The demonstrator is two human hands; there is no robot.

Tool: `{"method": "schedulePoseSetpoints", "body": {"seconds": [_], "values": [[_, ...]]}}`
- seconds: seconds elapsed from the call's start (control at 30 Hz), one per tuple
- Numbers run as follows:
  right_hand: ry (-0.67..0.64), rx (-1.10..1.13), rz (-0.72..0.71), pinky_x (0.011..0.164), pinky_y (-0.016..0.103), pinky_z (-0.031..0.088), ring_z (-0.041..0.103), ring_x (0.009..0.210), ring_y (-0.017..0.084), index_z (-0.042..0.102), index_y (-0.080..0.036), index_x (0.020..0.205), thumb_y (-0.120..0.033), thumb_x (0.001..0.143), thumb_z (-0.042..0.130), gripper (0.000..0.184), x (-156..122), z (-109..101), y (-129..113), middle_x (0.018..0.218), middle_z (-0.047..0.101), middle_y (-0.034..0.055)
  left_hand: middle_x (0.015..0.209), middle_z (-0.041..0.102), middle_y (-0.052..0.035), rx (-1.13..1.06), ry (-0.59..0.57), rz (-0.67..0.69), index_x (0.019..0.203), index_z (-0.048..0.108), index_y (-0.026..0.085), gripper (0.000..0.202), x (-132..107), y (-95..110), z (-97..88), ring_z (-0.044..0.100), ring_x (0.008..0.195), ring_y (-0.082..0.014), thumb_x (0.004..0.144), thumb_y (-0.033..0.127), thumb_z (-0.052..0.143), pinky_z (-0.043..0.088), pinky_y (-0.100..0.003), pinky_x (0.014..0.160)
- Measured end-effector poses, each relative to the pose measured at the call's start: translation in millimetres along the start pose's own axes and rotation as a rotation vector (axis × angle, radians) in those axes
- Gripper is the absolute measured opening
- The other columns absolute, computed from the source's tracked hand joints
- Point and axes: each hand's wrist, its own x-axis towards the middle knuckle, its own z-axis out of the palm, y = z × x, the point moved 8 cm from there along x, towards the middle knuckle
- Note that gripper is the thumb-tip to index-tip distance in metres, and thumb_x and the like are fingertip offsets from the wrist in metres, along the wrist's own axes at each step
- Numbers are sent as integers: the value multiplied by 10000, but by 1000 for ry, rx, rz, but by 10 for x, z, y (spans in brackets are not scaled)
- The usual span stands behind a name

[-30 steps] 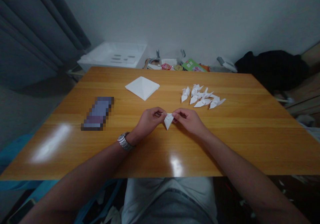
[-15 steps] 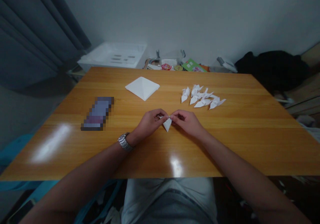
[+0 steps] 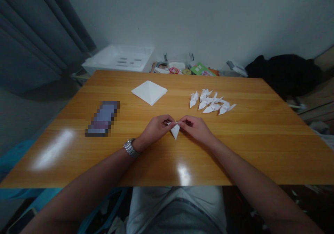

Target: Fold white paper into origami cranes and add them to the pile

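Observation:
Between my hands, over the near middle of the table, a small piece of folded white paper (image 3: 175, 131) points its tip down toward me. My left hand (image 3: 159, 127) pinches its upper left edge, thumb on top. From the other side, my right hand (image 3: 194, 127) pinches the upper right edge, and the two thumbs almost meet. The fingers cover the paper's top part. Several folded white paper cranes (image 3: 212, 102) lie in a cluster beyond my right hand. A stack of white paper (image 3: 149, 93), turned cornerwise, rests beyond my left hand.
A blurred-out phone (image 3: 102, 119) lies on the left of the wooden table (image 3: 250, 150). Behind the far edge are a white plastic bin (image 3: 120, 58), a green booklet (image 3: 202, 69) and small packets. A black cloth heap (image 3: 284, 72) is at the far right.
Both hands keep their pinch on the folded paper. The paper's lower tip sits very slightly lower, and the whole view has shifted a little.

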Motion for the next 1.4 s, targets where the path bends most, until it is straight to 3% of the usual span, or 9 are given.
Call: {"method": "schedulePoseSetpoints", "body": {"seconds": [0.2,0.33,0.73,1.0,1.17,1.4], "values": [[48,-110,-33,652,281,439,633,711,177,726,-198,873,-402,950,608,248,18,-81,-32,799,740,26,1028,721,-58,135,22,104,1092,683,189,280,-5,80,-47,684,924,-198,932,416,650,543,-313,835],[56,-193,-23,672,290,431,632,723,182,725,-201,871,-370,954,614,219,35,-90,4,811,742,30,1089,674,-59,245,22,186,1100,684,199,264,-5,124,-55,648,1019,-218,906,378,692,513,-352,930],[48,-273,-133,682,293,428,596,756,180,714,-200,929,-288,922,675,96,46,-98,-56,846,680,39,1058,642,-70,347,-9,219,1070,698,192,225,17,40,26,619,999,-235,895,332,699,496,-379,919],[1,-252,-204,708,293,449,593,803,178,695,-201,828,-272,877,737,96,31,-76,-61,870,618,33,991,633,-57,346,-6,205,914,644,192,124,14,57,21,604,948,-234,881,291,712,491,-369,865],[-21,-235,-216,722,299,472,603,802,172,737,-201,920,-254,883,733,65,28,-57,-50,922,632,43,1028,639,-62,326,-2,203,981,669,194,148,7,60,21,612,977,-236,888,301,711,496,-380,894],[-36,-242,-187,729,306,492,608,796,170,760,-204,1044,-248,881,730,171,29,-44,-19,950,634,50,1071,644,-70,329,2,199,1083,692,198,215,1,65,26,616,1020,-240,900,310,704,498,-393,938]]}}
